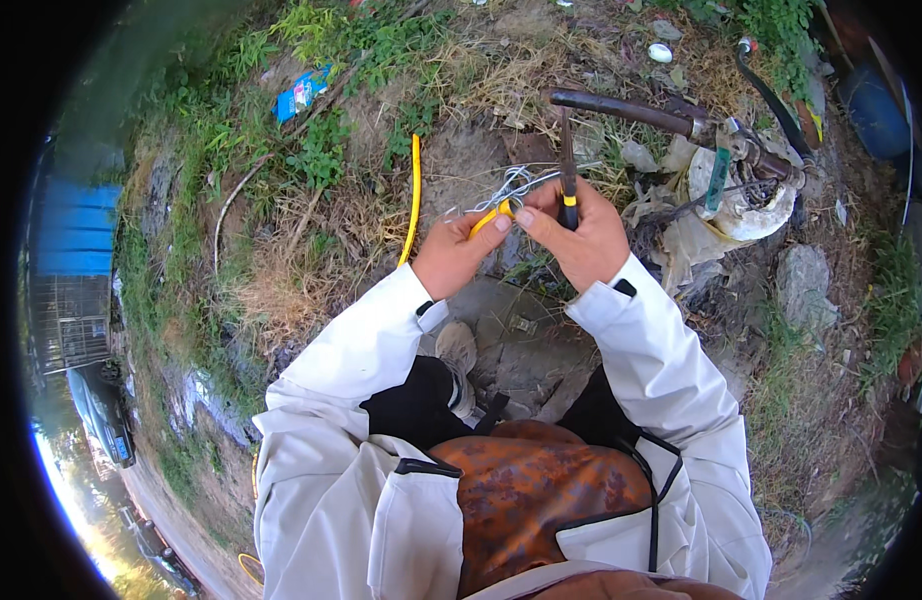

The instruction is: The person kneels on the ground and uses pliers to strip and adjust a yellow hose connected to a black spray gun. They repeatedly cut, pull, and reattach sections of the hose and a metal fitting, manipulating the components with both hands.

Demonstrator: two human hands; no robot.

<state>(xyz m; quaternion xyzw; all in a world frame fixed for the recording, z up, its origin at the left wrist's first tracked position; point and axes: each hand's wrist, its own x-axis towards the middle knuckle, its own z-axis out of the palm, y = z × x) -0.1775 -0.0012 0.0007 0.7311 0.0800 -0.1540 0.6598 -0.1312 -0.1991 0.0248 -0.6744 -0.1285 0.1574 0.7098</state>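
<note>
My left hand [453, 252] pinches the end of a yellow hose [492, 217] between thumb and fingers. Thin silvery wire [516, 182] lies in loose loops just beyond the fingertips, close to the hose end. In my right hand [587, 238] is a slim tool with a dark, narrow blade [568, 150] pointing away from me and a black handle with a yellow band. My right thumb and forefinger meet at the hose end, touching or nearly touching it. Another yellow length [414, 195] rises behind my left wrist; whether it is the same hose is hidden.
At the right, a dark metal pipe [631, 112] reaches over a dirty white container [751, 200] with a green strip [717, 180] on it. A grey stone [806, 285] lies nearby. Weeds and a blue packet [303, 94] are at the far left. My shoe [457, 350] is below my hands.
</note>
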